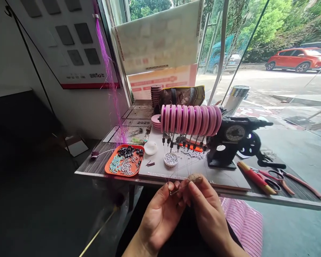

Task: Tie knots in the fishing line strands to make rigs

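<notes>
My left hand (160, 210) and my right hand (205, 208) meet below the table's front edge. Both are closed in a pinch. Between the fingertips lies a small thin metal piece (176, 191), too small to name, with fine lines running up from it. The right index finger wears a tan wrap (194, 178) at its tip. The thin lines lead towards a row of pink spools (191, 119) mounted on a black hand-crank winder (234, 141) on the table.
An orange tray (108, 167) holds several small beads and tubes. A small white dish of beads (171, 159) sits on a white board (224, 178). Red-handled scissors and pliers (273, 176) lie at the right. Purple strands (108, 75) hang at the left. Glass wall behind.
</notes>
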Demonstrator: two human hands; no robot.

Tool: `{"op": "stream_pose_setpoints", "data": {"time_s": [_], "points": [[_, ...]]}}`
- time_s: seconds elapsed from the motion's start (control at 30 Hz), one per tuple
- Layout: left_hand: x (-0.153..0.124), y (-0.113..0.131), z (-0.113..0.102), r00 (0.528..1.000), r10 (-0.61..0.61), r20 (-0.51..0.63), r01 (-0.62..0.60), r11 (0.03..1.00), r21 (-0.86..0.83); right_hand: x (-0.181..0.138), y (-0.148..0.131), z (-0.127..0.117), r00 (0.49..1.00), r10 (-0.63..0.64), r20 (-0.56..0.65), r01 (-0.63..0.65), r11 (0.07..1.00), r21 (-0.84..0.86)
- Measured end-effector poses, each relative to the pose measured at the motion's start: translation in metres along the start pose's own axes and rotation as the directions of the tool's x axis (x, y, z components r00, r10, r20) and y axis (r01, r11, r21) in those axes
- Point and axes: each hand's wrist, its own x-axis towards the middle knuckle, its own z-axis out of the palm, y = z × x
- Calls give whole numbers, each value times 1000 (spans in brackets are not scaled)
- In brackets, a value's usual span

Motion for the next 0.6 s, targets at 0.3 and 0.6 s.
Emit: {"op": "stream_pose_setpoints", "data": {"time_s": [0.3,0.6], "points": [[-6,-3,8,998,28,-62,-28,1000,0,-6,-2,1,948,-292,129,319,864,-390],[-23,5,5,902,330,-277,-242,920,309,-9,-9,-6,582,-550,599,764,117,-635]]}}
